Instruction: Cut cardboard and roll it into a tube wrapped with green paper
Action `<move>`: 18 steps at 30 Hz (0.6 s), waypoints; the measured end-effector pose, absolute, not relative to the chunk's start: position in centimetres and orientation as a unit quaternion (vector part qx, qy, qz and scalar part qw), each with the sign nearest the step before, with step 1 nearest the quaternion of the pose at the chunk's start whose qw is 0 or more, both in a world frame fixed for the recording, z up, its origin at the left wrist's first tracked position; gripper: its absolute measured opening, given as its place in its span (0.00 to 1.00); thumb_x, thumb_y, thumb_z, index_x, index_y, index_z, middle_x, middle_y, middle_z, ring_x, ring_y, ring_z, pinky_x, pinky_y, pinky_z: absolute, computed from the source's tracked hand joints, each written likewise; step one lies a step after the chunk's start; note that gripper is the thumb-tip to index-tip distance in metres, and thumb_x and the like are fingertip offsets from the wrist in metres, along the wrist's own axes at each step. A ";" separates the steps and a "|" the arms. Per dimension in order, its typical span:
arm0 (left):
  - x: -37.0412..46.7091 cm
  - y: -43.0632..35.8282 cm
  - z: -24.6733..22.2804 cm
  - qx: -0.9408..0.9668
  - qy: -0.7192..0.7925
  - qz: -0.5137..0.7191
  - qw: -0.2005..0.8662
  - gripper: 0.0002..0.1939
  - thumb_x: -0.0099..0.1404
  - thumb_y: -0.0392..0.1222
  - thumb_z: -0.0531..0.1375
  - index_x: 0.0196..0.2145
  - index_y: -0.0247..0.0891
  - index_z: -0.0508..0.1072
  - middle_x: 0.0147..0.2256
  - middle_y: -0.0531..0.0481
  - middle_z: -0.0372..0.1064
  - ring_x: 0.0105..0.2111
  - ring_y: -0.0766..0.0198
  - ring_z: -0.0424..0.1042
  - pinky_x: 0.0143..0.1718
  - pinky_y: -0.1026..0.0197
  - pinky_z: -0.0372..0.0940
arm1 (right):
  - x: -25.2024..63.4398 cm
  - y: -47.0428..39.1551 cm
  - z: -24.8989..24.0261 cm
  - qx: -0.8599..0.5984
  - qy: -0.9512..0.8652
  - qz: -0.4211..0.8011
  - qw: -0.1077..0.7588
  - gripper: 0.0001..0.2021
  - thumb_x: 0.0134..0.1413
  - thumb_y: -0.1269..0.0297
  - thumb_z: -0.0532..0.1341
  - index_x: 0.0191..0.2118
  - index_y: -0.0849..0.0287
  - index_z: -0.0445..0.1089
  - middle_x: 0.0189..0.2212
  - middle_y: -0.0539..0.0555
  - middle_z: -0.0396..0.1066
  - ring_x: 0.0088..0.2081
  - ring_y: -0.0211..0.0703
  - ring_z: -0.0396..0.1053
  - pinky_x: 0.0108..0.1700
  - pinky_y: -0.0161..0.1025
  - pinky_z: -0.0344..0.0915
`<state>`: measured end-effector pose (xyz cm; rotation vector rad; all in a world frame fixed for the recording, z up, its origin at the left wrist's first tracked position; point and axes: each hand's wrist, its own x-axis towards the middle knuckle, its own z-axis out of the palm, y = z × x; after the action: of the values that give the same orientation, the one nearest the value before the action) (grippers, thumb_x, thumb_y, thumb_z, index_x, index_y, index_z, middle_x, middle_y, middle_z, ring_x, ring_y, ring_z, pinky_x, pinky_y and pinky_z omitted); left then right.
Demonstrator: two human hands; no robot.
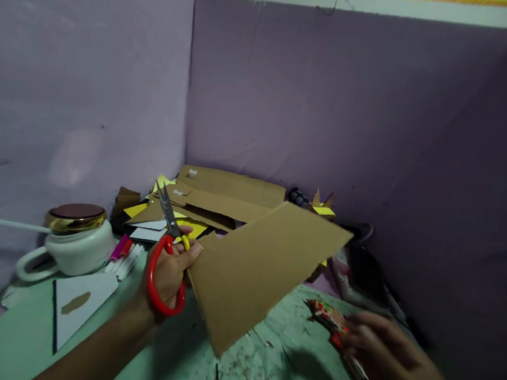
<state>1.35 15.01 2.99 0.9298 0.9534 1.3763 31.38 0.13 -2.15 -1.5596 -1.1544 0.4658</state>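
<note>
Left fingers [189,258] hold scissors [173,225] pointing up-left and cardboard [262,270] stretching lengthwise up-right; right fingers [369,340] blur, grip unclear.

White lidded mug [79,255], markers [130,263] beside it, purple wall [268,94] behind

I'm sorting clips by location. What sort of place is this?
Probably a home craft corner, judging by the scissors, the large cardboard sheet and the marker-like pens on the green table.
</note>
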 end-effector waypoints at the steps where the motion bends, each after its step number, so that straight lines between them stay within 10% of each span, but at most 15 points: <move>1: 1.8 14.6 2.7 0.389 0.402 0.600 0.572 0.28 0.45 0.45 0.67 0.41 0.41 0.60 0.28 0.58 0.66 0.29 0.65 0.68 0.33 0.61 0.64 | 29.2 0.6 -1.4 -0.629 -0.477 0.295 0.538 0.13 0.56 0.51 0.60 0.41 0.53 0.73 0.31 0.55 0.76 0.28 0.46 0.75 0.30 0.40 0.72; 6: 4.2 11.3 0.1 0.402 0.378 0.611 0.568 0.26 0.49 0.43 0.67 0.43 0.42 0.61 0.29 0.58 0.68 0.30 0.67 0.68 0.34 0.64 0.64 | 21.7 0.9 -0.1 -0.453 -0.526 0.487 0.530 0.37 0.27 0.41 0.71 0.49 0.50 0.72 0.43 0.59 0.74 0.43 0.64 0.72 0.42 0.51 0.71; 10: 5.0 9.8 -1.1 0.430 0.371 0.581 0.583 0.22 0.49 0.39 0.68 0.40 0.41 0.62 0.27 0.57 0.69 0.29 0.67 0.69 0.33 0.66 0.65 | 21.0 0.2 -0.6 -0.478 -0.441 0.496 0.575 0.27 0.41 0.47 0.68 0.49 0.52 0.71 0.46 0.59 0.73 0.50 0.63 0.67 0.48 0.54 0.67; 18: 5.1 10.6 -0.2 0.415 0.382 0.531 0.632 0.30 0.44 0.42 0.69 0.42 0.41 0.60 0.27 0.56 0.70 0.29 0.62 0.72 0.33 0.61 0.67 | 22.5 1.8 0.4 -0.428 -0.353 0.562 0.614 0.21 0.45 0.61 0.64 0.47 0.58 0.69 0.33 0.53 0.72 0.26 0.40 0.70 0.20 0.32 0.68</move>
<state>5.12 10.64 -0.16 0.9493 0.8753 1.2159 22.45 1.75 0.42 -0.9866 -0.8133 1.2952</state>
